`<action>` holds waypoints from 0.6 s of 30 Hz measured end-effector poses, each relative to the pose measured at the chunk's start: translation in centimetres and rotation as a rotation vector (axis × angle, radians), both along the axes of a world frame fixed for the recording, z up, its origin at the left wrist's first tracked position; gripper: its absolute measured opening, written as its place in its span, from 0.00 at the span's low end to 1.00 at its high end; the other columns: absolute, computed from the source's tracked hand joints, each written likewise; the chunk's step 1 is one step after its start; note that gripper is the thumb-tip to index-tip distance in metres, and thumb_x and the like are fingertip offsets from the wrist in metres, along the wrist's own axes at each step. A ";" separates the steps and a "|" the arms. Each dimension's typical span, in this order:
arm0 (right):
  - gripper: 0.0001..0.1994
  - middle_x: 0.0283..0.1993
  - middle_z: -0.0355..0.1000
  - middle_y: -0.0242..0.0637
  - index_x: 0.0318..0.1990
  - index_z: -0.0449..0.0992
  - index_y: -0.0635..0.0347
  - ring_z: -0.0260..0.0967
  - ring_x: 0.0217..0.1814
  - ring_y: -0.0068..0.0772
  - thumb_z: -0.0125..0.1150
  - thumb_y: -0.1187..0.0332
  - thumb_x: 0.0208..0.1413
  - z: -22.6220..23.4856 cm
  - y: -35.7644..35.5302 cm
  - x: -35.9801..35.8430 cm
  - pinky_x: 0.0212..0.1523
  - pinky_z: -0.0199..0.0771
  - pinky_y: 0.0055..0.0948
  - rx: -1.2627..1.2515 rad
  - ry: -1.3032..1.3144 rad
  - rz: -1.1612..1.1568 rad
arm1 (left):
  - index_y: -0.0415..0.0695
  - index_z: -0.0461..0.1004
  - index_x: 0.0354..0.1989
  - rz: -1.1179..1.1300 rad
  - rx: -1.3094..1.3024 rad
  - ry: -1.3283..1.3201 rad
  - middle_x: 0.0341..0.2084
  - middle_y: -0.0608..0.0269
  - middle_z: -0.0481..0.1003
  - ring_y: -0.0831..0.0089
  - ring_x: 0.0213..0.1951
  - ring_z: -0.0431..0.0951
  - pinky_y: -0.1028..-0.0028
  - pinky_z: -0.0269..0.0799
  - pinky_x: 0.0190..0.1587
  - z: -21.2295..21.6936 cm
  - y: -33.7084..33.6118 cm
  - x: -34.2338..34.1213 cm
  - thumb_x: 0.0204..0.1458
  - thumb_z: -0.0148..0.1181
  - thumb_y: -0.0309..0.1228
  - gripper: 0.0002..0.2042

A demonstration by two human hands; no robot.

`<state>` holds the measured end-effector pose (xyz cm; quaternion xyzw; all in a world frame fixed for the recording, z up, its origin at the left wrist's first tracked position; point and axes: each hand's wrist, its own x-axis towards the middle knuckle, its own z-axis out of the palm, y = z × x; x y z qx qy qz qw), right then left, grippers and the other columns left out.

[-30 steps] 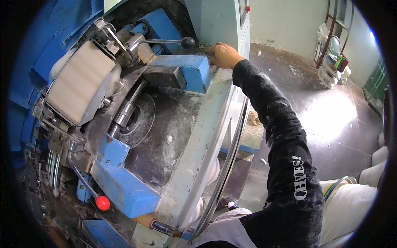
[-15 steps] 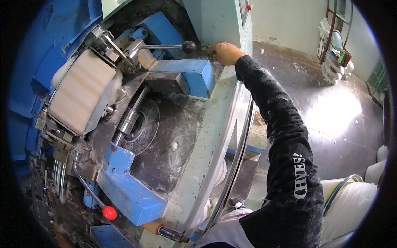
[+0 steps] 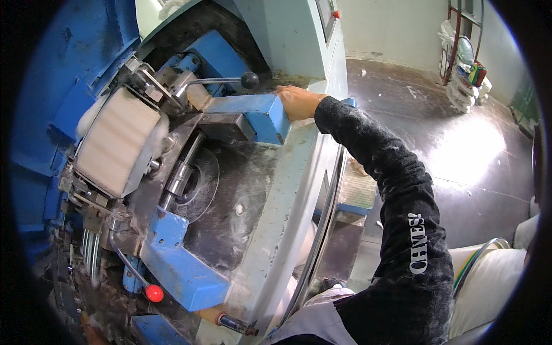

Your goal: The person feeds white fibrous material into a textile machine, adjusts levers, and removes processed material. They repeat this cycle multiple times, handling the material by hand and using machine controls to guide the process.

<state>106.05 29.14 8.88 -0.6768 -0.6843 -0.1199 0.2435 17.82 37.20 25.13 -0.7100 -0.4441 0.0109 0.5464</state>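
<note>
Dusty workshop floor at three o'clock, our blue machine (image 3: 190,270) before us.
Near, a red-knobbed lever (image 3: 153,293) sits untouched; farther, at twelve o'clock, our right hand (image 3: 296,102) rests flat, fingers together, on the blue block (image 3: 253,115). Left hand unseen.

Even, bright daylight, glare patch on the floor (image 3: 471,149), sharp centre, fisheye bending, black rim.

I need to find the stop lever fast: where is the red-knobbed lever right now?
In the head view, the red-knobbed lever sits low on the machine's left, just below the lower blue block, far from the right hand resting by the upper blue block.
</note>
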 end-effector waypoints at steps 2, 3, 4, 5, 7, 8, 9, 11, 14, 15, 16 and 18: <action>0.13 0.43 0.69 0.50 0.36 0.75 0.67 0.66 0.48 0.50 0.60 0.73 0.39 -0.3 0.6 0.1 0.48 0.68 0.41 0.085 -0.017 0.071 | 0.40 0.69 0.46 0.109 0.064 0.097 0.47 0.47 0.73 0.48 0.43 0.73 0.52 0.69 0.44 -0.1 -0.2 0.0 0.53 0.54 0.39 0.17; 0.14 0.43 0.69 0.49 0.37 0.74 0.67 0.66 0.49 0.49 0.60 0.73 0.39 -0.4 0.9 0.1 0.48 0.67 0.41 0.106 -0.037 0.082 | 0.42 0.69 0.46 0.126 0.036 -0.039 0.48 0.49 0.72 0.49 0.44 0.73 0.51 0.68 0.44 -0.1 -0.3 -0.1 0.53 0.54 0.40 0.17; 0.15 0.44 0.69 0.49 0.39 0.74 0.67 0.66 0.49 0.48 0.60 0.72 0.40 -0.5 1.0 0.0 0.48 0.67 0.41 0.137 -0.059 0.083 | 0.43 0.70 0.46 0.141 0.008 -0.176 0.49 0.50 0.72 0.50 0.44 0.73 0.51 0.68 0.44 -0.2 -0.3 -0.2 0.53 0.54 0.40 0.17; 0.16 0.44 0.69 0.48 0.40 0.74 0.67 0.65 0.49 0.48 0.61 0.72 0.40 -0.4 1.1 0.0 0.48 0.67 0.41 0.168 -0.083 0.086 | 0.44 0.70 0.45 0.156 -0.020 -0.314 0.50 0.51 0.72 0.51 0.45 0.74 0.51 0.68 0.44 -0.3 -0.2 -0.2 0.53 0.54 0.41 0.17; 0.19 0.44 0.70 0.46 0.45 0.72 0.67 0.64 0.51 0.47 0.60 0.73 0.41 -0.1 1.0 -0.1 0.49 0.66 0.40 0.078 -0.040 0.067 | 0.44 0.70 0.44 0.116 -0.008 -0.100 0.51 0.52 0.71 0.52 0.45 0.74 0.50 0.68 0.44 -0.4 0.3 -0.6 0.53 0.54 0.41 0.15; 0.20 0.44 0.70 0.46 0.47 0.72 0.67 0.64 0.52 0.46 0.59 0.73 0.42 0.2 0.9 -0.2 0.50 0.66 0.39 0.020 -0.016 0.063 | 0.45 0.70 0.44 0.095 -0.001 0.006 0.51 0.52 0.71 0.53 0.46 0.74 0.50 0.68 0.44 -0.3 0.8 -0.8 0.54 0.54 0.41 0.15; 0.19 0.43 0.70 0.46 0.46 0.71 0.66 0.65 0.51 0.46 0.58 0.73 0.44 0.6 0.6 -0.2 0.49 0.66 0.39 0.057 -0.113 0.060 | 0.44 0.70 0.43 -0.151 0.049 -0.012 0.51 0.52 0.71 0.53 0.45 0.74 0.50 0.68 0.44 -0.3 1.4 -1.0 0.54 0.54 0.40 0.14; 0.16 0.42 0.71 0.45 0.46 0.70 0.66 0.66 0.49 0.46 0.55 0.72 0.48 2.0 0.2 -0.1 0.48 0.67 0.38 0.106 -0.300 0.069 | 0.43 0.70 0.42 -0.639 0.155 -0.046 0.49 0.51 0.72 0.52 0.44 0.74 0.50 0.68 0.44 -0.4 2.2 -1.8 0.53 0.54 0.39 0.14; 0.08 0.37 0.71 0.42 0.39 0.68 0.66 0.70 0.39 0.40 0.50 0.70 0.56 4.1 -1.6 0.1 0.40 0.70 0.33 0.289 0.347 -0.081 | 0.41 0.70 0.41 -0.069 0.039 0.099 0.44 0.48 0.74 0.51 0.43 0.74 0.51 0.68 0.43 -0.8 2.0 -3.3 0.53 0.55 0.38 0.14; 0.07 0.35 0.70 0.41 0.38 0.66 0.65 0.70 0.37 0.36 0.49 0.69 0.58 4.6 -2.3 0.1 0.37 0.70 0.32 0.317 0.550 -0.021 | 0.40 0.69 0.41 -0.033 0.006 0.063 0.43 0.47 0.74 0.51 0.42 0.74 0.51 0.69 0.42 -1.0 1.9 -3.6 0.53 0.56 0.37 0.14; 0.07 0.33 0.69 0.39 0.37 0.65 0.65 0.69 0.34 0.32 0.48 0.69 0.59 5.0 -2.9 -0.1 0.35 0.69 0.30 0.368 0.737 0.055 | 0.40 0.69 0.41 0.001 -0.027 0.026 0.43 0.46 0.74 0.51 0.41 0.74 0.52 0.69 0.42 -1.0 1.8 -3.8 0.53 0.56 0.37 0.14; 0.07 0.30 0.67 0.36 0.36 0.63 0.64 0.68 0.30 0.25 0.46 0.68 0.62 5.7 -4.0 -0.8 0.32 0.69 0.26 0.458 0.903 0.133 | 0.39 0.69 0.41 0.041 -0.056 -0.033 0.41 0.45 0.74 0.51 0.41 0.74 0.54 0.70 0.42 -1.1 1.6 -3.9 0.53 0.56 0.37 0.14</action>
